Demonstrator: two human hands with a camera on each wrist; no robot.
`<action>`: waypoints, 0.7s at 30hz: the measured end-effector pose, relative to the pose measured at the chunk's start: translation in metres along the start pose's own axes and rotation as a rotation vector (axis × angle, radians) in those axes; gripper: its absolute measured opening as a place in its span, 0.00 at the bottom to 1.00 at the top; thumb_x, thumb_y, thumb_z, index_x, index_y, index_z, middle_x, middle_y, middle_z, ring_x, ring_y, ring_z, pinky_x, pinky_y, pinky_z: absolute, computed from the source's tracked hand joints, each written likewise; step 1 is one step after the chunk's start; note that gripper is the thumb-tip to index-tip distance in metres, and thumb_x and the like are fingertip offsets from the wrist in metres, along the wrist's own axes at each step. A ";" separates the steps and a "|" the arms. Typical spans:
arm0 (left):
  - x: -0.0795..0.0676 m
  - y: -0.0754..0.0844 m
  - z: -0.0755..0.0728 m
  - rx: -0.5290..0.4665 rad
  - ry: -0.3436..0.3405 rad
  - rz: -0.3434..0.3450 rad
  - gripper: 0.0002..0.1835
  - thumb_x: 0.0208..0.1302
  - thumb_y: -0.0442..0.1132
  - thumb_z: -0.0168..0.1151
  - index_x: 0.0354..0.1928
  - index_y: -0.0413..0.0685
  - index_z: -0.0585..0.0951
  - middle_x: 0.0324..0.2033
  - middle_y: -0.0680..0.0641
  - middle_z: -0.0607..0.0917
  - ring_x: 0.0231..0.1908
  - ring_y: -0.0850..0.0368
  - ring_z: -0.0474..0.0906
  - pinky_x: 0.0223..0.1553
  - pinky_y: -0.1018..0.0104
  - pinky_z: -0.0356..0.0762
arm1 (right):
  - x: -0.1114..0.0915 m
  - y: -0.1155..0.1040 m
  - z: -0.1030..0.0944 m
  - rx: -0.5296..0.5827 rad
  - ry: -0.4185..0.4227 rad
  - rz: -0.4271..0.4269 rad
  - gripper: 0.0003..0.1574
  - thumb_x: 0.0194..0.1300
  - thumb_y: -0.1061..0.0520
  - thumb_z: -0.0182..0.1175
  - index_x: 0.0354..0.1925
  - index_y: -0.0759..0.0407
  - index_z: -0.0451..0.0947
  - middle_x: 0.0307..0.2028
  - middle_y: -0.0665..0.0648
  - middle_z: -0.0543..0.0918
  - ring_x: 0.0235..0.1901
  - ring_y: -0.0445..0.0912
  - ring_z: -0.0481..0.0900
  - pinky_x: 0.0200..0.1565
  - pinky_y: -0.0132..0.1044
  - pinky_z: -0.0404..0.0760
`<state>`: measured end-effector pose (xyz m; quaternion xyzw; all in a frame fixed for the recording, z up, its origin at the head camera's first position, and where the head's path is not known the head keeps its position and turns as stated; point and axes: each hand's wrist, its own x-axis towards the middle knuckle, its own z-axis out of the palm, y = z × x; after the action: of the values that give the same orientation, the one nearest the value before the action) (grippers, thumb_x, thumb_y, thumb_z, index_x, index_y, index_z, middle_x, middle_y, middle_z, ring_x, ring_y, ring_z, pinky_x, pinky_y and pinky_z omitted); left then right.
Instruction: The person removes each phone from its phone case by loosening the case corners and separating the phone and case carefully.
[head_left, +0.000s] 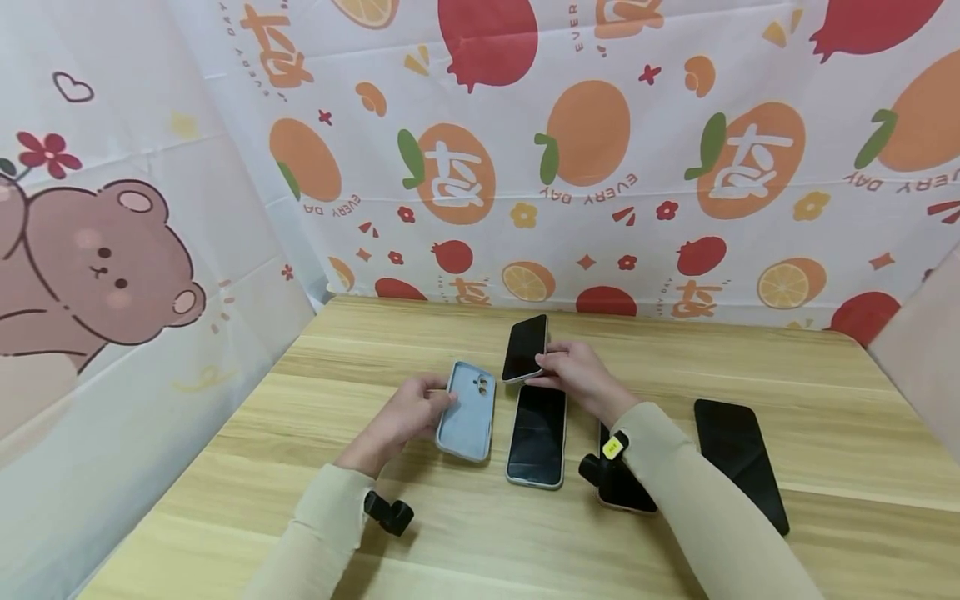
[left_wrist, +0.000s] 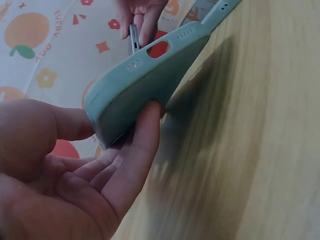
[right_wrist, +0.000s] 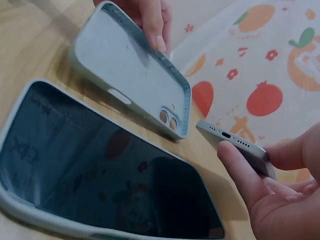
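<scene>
My left hand (head_left: 408, 414) pinches a light blue phone case (head_left: 467, 417) by its left edge, its hollow inside facing up. In the left wrist view the case (left_wrist: 145, 75) is tilted over the table, thumb on one side and fingers underneath. A bare smartphone (head_left: 526, 348) with a dark screen is in my right hand (head_left: 581, 375), held by its edge and tilted. The right wrist view shows that phone's end (right_wrist: 232, 140) with its charging port between thumb and fingers. Between the hands lies another phone in a pale case (head_left: 536, 437), screen up.
A dark phone (head_left: 628, 487) lies partly hidden under my right forearm. Farther right a larger black phone (head_left: 741, 458) lies flat on the wooden table (head_left: 480, 546). A fruit-print cloth (head_left: 510, 167) hangs behind the table, and a bear-print cloth (head_left: 112, 267) at the left.
</scene>
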<state>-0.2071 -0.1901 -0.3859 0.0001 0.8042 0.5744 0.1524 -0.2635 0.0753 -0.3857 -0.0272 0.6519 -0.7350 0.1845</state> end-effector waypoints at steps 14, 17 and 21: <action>0.000 -0.002 0.007 0.383 0.184 -0.034 0.23 0.65 0.33 0.64 0.62 0.36 0.75 0.40 0.42 0.84 0.31 0.55 0.80 0.27 0.66 0.81 | 0.022 0.011 0.009 0.032 0.042 0.011 0.35 0.74 0.68 0.47 0.73 0.74 0.49 0.64 0.73 0.65 0.65 0.61 0.70 0.52 0.43 0.83; -0.001 -0.003 0.008 0.424 0.191 -0.026 0.23 0.64 0.32 0.64 0.61 0.35 0.75 0.40 0.41 0.83 0.30 0.55 0.79 0.25 0.67 0.80 | 0.027 0.014 0.009 0.029 0.052 -0.004 0.30 0.74 0.69 0.46 0.70 0.76 0.53 0.46 0.64 0.70 0.56 0.56 0.75 0.53 0.46 0.83; -0.003 -0.003 0.009 0.458 0.196 -0.015 0.22 0.64 0.32 0.64 0.59 0.34 0.75 0.39 0.41 0.83 0.29 0.55 0.79 0.23 0.67 0.79 | 0.033 0.015 0.008 0.019 0.067 -0.012 0.05 0.73 0.71 0.42 0.45 0.72 0.64 0.32 0.55 0.64 0.37 0.48 0.71 0.52 0.49 0.83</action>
<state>-0.2015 -0.1834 -0.3910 -0.0271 0.9243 0.3735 0.0738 -0.2882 0.0564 -0.4053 -0.0047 0.6506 -0.7427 0.1587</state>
